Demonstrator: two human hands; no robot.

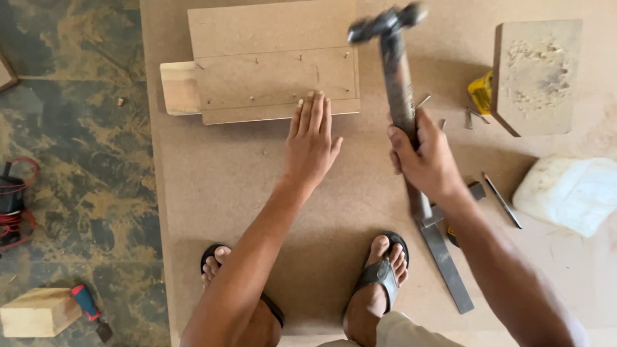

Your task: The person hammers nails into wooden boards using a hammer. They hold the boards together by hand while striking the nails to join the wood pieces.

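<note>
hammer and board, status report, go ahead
Right hand gripping raised hammer. Left hand flat, fingertips on nailed board. Loose nails lie right, clear.

A pale brown fibreboard sheet [244, 186] is seen beneath a tan nailed board assembly [273, 77] with a lighter, cream-coloured wooden block end [180, 88]. A dark grey metal hammer [398, 77] is blurred. A mottled dark green and ochre floor [77, 128] is shown, with a red cable coil [16, 205], a yellow object [481, 93], a white plastic bag [569, 193] and black sandals [380, 273].
</note>
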